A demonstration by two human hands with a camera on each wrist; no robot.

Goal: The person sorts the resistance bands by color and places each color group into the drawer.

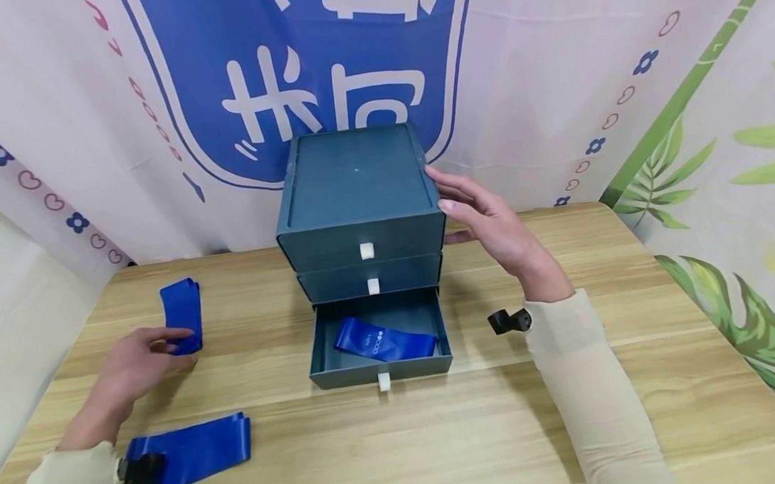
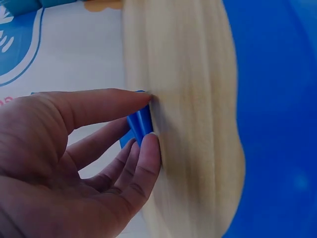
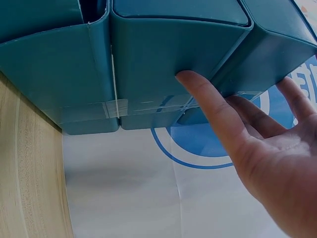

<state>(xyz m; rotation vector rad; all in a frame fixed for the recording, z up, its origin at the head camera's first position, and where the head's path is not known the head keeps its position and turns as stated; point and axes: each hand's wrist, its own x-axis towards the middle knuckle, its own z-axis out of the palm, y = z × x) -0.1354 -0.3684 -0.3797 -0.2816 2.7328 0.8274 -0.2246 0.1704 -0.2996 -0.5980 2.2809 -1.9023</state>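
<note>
A dark teal three-drawer box [image 1: 359,175] stands against the back curtain, its bottom drawer [image 1: 324,369] pulled out. Inside that drawer lies a folded blue resistance band [image 1: 404,345] printed "Light". My left hand [image 1: 132,368] pinches the near end of a second folded resistance band [image 1: 181,306] at the table's left; in the left wrist view, thumb and fingers are on its fold [image 2: 143,121]. My right hand [image 1: 496,227] rests on the box's right side with fairly straight fingers. The thumb lies against the side wall [image 3: 163,54] in the right wrist view.
A third blue resistance band [image 1: 202,448] lies on the wooden table [image 1: 279,452] at front left, partly under the left wrist's black camera mount [image 1: 142,469]. White tabs [image 1: 384,382] stick out from the drawer fronts. A printed curtain [image 1: 522,66] hangs behind the table.
</note>
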